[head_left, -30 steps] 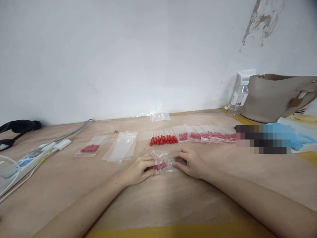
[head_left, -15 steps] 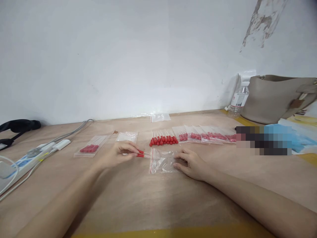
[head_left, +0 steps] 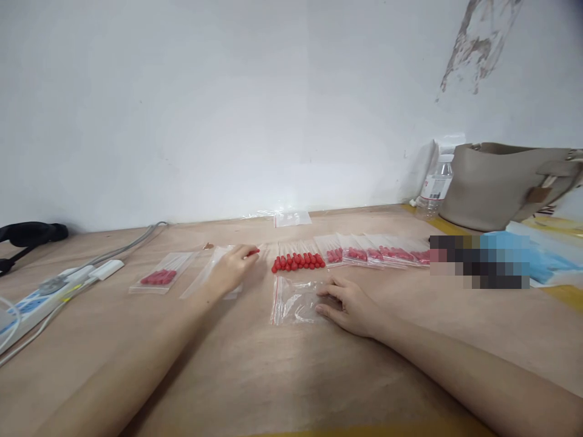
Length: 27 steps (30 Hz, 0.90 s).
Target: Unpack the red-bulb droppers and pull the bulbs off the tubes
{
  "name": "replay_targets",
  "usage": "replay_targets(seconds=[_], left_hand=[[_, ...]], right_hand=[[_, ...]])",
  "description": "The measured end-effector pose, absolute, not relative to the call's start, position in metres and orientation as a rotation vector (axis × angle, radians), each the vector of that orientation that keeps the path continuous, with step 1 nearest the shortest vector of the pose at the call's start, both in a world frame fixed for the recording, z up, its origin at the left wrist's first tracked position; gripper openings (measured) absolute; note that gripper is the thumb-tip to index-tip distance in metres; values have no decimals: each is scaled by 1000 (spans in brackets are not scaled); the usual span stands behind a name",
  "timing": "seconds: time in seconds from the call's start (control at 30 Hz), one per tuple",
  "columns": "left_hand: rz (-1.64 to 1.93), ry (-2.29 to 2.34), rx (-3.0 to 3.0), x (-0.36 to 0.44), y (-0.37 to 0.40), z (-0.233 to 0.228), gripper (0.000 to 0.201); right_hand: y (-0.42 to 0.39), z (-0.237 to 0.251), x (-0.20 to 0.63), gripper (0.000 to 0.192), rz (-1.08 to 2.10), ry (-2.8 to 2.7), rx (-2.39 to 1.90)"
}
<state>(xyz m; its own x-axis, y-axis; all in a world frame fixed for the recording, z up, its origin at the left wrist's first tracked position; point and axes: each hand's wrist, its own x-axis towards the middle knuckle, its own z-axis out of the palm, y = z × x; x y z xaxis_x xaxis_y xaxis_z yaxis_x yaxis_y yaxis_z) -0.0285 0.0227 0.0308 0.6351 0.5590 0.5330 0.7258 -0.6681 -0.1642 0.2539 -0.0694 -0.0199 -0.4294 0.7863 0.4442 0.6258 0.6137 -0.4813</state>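
Nearest, the right hand (head_left: pixel 350 306) lies flat with loose, spread fingers on the right edge of a clear zip bag (head_left: pixel 294 301), pressing it to the wooden surface (head_left: pixel 255 376); the bag looks empty and its red-striped mouth faces left. Farther out and to the left, the left hand (head_left: pixel 230 267) is pinched around a red-tipped dropper (head_left: pixel 253 250), whose red bulb sticks out past the fingertips toward the right; the hand rests over a small stack of empty clear bags (head_left: pixel 203 276). Just right of that bulb, and beyond the right hand, a loose row of droppers (head_left: pixel 297 261) lies side by side with red bulbs toward the person. Right of the row runs a line of filled bags (head_left: pixel 378 252) overlapping one another. Left of the left hand sits one more filled bag (head_left: pixel 159 276), and farther left a white power strip (head_left: pixel 40 297) with its cables. Behind the row, near the wall, lies another clear bag (head_left: pixel 291 218). Far to the right stand a water bottle (head_left: pixel 435 185) and a beige handbag (head_left: pixel 505 185) against the wall.
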Motion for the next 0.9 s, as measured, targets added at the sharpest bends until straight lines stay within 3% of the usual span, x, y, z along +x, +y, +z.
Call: replay_targets(seconds=[0.17,0.5,0.63,0.77,0.9], left_hand=[[-545,-968,-2607,-7,24,6,29],[-1305,-1538,-2871,-13,23,-15,36],[-1283,-1500,-2699,-13,14,-12,38],[-1230,-1305,-2631,-9,-19,-2,25],[-936,-1220,-2876,-3,-51,5,36]], right_hand=[[-70,-19,254,21,327,-2197,-1129],[-70,-20,254,22,338,-2190,-1118],[-70,-20,255,21,324,-2190,-1112],[-71,-15,255,23,269,-2240,-1075],[-73,-10,255,38,205,-2373,-1056]])
